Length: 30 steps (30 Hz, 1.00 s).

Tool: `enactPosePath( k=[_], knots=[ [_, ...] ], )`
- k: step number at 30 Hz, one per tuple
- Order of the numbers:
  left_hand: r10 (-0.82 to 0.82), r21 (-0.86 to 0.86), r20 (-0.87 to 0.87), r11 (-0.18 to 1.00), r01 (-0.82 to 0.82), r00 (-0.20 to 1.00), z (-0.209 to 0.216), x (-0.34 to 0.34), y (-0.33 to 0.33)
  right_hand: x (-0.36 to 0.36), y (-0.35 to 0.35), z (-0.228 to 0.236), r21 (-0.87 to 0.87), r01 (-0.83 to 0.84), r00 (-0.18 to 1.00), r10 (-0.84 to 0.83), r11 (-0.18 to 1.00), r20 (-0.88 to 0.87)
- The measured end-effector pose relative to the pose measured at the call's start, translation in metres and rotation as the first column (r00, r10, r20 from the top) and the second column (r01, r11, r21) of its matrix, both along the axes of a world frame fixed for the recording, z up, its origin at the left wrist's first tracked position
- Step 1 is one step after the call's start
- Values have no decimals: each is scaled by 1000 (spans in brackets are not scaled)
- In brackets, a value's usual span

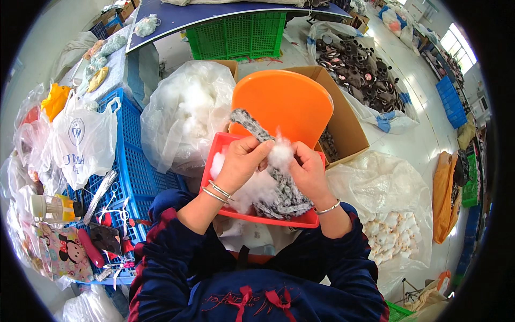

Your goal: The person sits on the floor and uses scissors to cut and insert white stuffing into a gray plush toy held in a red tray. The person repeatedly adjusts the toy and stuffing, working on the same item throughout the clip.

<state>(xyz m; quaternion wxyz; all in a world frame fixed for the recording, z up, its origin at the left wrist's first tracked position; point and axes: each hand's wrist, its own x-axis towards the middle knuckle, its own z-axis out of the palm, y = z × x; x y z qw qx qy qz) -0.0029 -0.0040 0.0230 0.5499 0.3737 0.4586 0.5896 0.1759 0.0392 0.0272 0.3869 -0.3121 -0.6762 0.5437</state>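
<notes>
My left hand [240, 162] pinches a narrow grey, fuzzy fabric piece [250, 124] between thumb and fingers; its far end sticks up to the left. Close on its right, my right hand [310, 173] has its fingers closed on a tuft of white stuffing [280, 154], which touches the fabric piece. Both hands are above a red tray [218, 143] at my lap. Inside the tray lie loose white stuffing [252, 192] and a heap of similar grey fabric pieces [288, 199]. My fingers partly hide where the stuffing meets the fabric.
An orange chair [284, 99] stands just beyond the tray, before a cardboard box [346, 131]. Left are a bag of stuffing [185, 112] and a blue crate [129, 155] with scissors [110, 197]. A bag of small white pieces [394, 231] lies right; dark pieces [357, 72] are piled farther off.
</notes>
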Motion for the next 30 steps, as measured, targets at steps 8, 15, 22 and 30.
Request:
enactPosePath(
  k=[8, 15, 22, 30],
  knots=[
    [105, -31, -34, 994, -106, 994, 21, -10, 0, 9, 6, 5, 27, -16, 988, 11, 1000, 152],
    [66, -39, 89, 997, -63, 994, 17, -11, 1, 10, 8, 3, 121, -26, 984, 4, 992, 180],
    [20, -35, -78, 999, -23, 997, 0, 9, -5, 1, 2, -14, 84, 5, 998, -10, 996, 69],
    [70, -8, -102, 997, -71, 992, 22, -12, -1, 9, 4, -5, 99, 10, 987, -26, 995, 160]
  ],
)
